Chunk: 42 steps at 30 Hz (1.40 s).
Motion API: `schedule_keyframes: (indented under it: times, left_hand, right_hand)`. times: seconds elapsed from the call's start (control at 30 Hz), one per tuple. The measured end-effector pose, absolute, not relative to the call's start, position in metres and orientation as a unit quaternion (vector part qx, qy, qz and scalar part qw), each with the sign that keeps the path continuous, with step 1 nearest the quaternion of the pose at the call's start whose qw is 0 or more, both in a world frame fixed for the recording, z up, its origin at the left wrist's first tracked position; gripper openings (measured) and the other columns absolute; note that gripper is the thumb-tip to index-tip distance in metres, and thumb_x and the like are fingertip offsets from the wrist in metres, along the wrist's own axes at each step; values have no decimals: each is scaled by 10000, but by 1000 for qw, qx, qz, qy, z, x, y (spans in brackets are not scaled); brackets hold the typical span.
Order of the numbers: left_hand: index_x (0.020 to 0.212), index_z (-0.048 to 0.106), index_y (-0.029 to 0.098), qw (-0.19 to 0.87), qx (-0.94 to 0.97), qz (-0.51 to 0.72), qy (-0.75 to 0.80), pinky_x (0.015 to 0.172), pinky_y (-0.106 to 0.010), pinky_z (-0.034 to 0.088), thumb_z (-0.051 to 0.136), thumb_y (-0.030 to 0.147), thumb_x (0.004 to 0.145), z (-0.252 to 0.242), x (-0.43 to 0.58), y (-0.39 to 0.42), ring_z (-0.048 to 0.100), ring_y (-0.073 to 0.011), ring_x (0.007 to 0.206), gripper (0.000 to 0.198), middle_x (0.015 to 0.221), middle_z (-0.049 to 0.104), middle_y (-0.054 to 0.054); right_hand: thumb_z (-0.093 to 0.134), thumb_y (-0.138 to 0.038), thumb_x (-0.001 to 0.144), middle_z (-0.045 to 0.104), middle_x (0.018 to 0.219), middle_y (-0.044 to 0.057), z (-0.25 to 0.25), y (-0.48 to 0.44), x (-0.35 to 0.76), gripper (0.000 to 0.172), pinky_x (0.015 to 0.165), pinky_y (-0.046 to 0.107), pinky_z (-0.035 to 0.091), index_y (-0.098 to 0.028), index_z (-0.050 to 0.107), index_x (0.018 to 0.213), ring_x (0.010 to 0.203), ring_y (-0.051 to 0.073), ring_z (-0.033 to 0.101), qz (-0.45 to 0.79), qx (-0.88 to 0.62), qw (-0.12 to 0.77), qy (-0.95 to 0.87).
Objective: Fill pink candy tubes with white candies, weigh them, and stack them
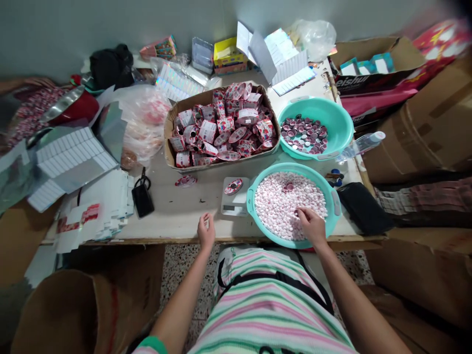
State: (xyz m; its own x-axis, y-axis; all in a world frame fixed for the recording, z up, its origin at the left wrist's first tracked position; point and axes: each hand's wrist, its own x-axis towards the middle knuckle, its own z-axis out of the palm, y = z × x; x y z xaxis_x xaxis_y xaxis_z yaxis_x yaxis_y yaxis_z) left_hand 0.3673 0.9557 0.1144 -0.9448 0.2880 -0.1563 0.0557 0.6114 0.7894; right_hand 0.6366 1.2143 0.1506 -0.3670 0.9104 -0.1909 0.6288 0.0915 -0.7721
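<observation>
My left hand [205, 231] hangs just above the table's front edge [147, 241], fingers loosely apart, with nothing visible in it. My right hand [312, 226] is down in a heap of small pink-and-white round sweets [276, 209], which fills a teal plastic basin [295, 169]. Its fingers touch the heap, and whether they hold any is hidden. Left of the basin stands a white digital scale [231, 206] carrying a round pink-printed piece [233, 187]. Behind lie a cardboard tray [191, 102] of pink-printed rolled packets and a second teal basin [313, 105] of pink and silver caps [304, 133].
A black pouch [142, 199] with a cord lies left of the scale. Stacks of white printed cards [70, 162] cover the left of the table. A black wallet [365, 209] and a plastic bottle [363, 145] sit right, beside large cardboard boxes [424, 128].
</observation>
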Motion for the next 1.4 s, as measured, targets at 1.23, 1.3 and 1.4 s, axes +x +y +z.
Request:
schedule_keyframes:
  times: [1.23,1.3,1.4]
  left_hand:
    - [1123,558,161,73,274,368,886,996,-443,378,771,290,613,125,335,1087,507,-309,1135,567,1143,605,-160]
    - [1001,603,198,85,295,366,878,894,-393,447,745,224,627,128,330,1093,589,-271,975,401,968,658,-100]
    - [962,608,212,75,308,374,871,810,-347,476,678,138,656,145,330,1089,621,-235,858,323,906,656,-66]
  right_hand:
    - [573,-417,761,676,822,45,163,1208,641,219,748,347,497,-212,629,813,719,200,620,419,-496,216,-729]
    - [579,-425,755,680,824,44,163,1208,647,228,757,346,488,-213,629,823,732,206,627,418,-513,219,-717]
    - [585,-430,751,683,849,44,157,1207,658,239,769,349,481,-214,635,841,758,212,632,421,-538,229,-694]
